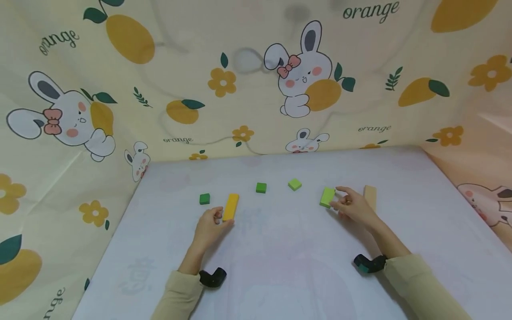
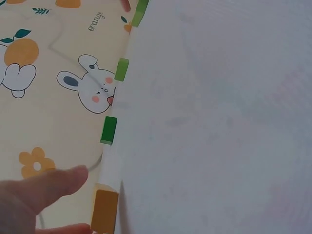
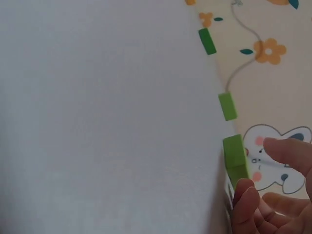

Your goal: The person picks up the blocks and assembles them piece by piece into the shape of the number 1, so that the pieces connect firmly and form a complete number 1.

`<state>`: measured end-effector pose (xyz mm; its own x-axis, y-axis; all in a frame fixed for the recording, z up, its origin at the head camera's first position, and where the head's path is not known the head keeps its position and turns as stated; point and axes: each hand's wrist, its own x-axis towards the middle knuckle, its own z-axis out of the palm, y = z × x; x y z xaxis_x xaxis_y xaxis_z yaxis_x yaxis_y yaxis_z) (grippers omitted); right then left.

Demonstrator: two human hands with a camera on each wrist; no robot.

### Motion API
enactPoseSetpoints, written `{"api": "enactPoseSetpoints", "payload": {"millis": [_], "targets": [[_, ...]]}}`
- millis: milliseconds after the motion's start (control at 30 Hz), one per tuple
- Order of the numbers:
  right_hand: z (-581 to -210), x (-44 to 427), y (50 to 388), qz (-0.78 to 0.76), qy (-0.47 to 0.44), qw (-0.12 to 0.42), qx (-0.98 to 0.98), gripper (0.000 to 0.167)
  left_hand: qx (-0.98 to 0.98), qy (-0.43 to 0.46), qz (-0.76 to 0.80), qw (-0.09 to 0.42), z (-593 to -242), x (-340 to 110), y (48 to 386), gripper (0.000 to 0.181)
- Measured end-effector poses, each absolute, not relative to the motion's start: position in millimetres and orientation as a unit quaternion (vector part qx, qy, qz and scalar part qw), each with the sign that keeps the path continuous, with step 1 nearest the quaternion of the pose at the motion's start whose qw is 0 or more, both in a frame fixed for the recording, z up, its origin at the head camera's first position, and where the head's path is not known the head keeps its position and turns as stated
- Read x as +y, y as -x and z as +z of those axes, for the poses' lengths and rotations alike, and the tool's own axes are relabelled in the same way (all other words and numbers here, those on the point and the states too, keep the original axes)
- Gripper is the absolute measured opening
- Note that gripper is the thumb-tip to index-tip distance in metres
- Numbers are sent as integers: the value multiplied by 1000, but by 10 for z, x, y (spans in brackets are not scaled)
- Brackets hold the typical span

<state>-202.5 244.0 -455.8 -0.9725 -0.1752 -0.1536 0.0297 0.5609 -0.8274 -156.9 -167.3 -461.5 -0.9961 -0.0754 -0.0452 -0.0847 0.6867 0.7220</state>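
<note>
My work surface is the white-covered table (image 1: 280,271), backed by the printed cloth (image 1: 248,31). My right hand (image 1: 355,206) is at the light green block; my left hand (image 1: 208,227) is at the yellow block. Both hands are loosely bent, gripping nothing; whether a thumb touches either block I cannot tell for certain.

Condition of the pieces: the yellow block (image 1: 230,207) lies left of centre, the tan block (image 1: 370,194) lies beyond my right hand, partly covered by it, and the light green block (image 1: 327,197) lies tilted before my fingers. Smallest are the dark green cube (image 1: 205,198), the middle green cube (image 1: 261,188) and the lime cube (image 1: 294,184). Six pieces lie apart; none is stacked or joined. In my judgement little is completed and any assembling is outstanding.

Comparison of views: both wrist views show an index finger clear of its block, which the head view leaves less certain. Only the head view shows the tan block and the dark green cube.
</note>
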Motion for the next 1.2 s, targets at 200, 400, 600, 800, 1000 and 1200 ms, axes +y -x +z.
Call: {"api": "enactPoseSetpoints", "payload": {"millis": [200,400,600,800,1000,1200], "targets": [[-4614,2427,2110,-482,34,126,867,73,918,55,394,6,-4624,-1626,1594,53],[-4666,2464,2152,-476,39,127,869,71,925,65,375,2,-4616,-1572,1597,50],[-4680,2470,2156,-467,42,131,874,72,929,79,361,0,-4627,-1542,1603,47],[-4672,2445,2138,-465,41,129,875,71,931,91,352,-14,-4657,-1542,1607,44],[-4658,2420,2144,-463,46,127,876,71,927,102,361,-23,-4683,-1584,1610,41],[-4642,2416,2147,-471,49,126,872,71,924,102,365,-39,-4649,-1599,1608,40]]}}
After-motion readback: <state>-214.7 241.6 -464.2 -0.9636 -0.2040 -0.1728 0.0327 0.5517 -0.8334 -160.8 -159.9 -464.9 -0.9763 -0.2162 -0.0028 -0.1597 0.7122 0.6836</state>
